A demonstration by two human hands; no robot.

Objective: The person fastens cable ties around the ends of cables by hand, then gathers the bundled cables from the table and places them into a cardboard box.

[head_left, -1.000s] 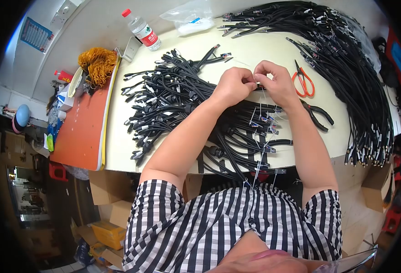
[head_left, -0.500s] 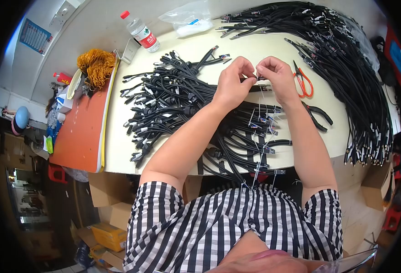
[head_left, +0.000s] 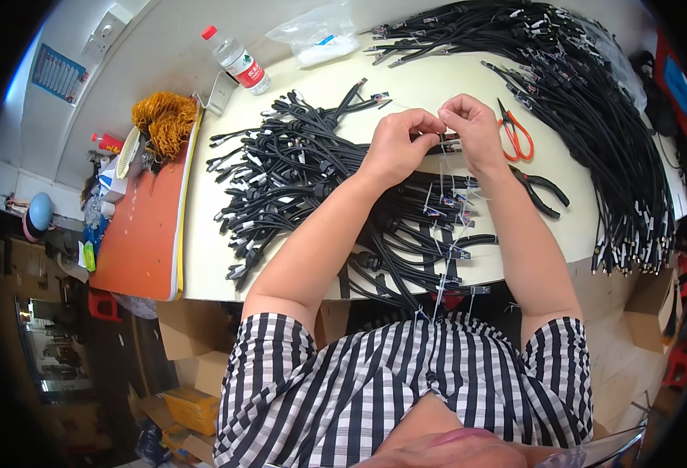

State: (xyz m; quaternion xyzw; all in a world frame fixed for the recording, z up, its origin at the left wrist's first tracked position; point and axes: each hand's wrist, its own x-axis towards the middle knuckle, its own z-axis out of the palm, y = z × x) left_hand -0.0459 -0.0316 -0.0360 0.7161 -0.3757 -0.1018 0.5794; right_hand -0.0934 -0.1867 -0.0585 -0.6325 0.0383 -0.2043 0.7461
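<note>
My left hand [head_left: 396,148] and my right hand [head_left: 474,132] meet above the far part of the cable bundles, fingertips almost touching. Both are closed in a pinch around a thin white cable tie [head_left: 442,165], at the end of a black cable [head_left: 451,143]. The fingers partly hide the exact grip. Below them, black cable bundles [head_left: 406,230] lie across the table, with several white ties standing up from their connector ends. To the left spreads a tangle of black cable ends [head_left: 262,175] with white tips.
Orange-handled scissors [head_left: 517,139] and black-handled pliers [head_left: 542,193] lie right of my right hand. A large heap of black cables [head_left: 593,148] fills the right side. A water bottle [head_left: 244,66] and a plastic bag [head_left: 320,43] are at the back. An orange-red board [head_left: 141,234] lies left.
My hands stay together at the same cable end, and the right fingertips have shifted slightly upward. The view has moved slightly.
</note>
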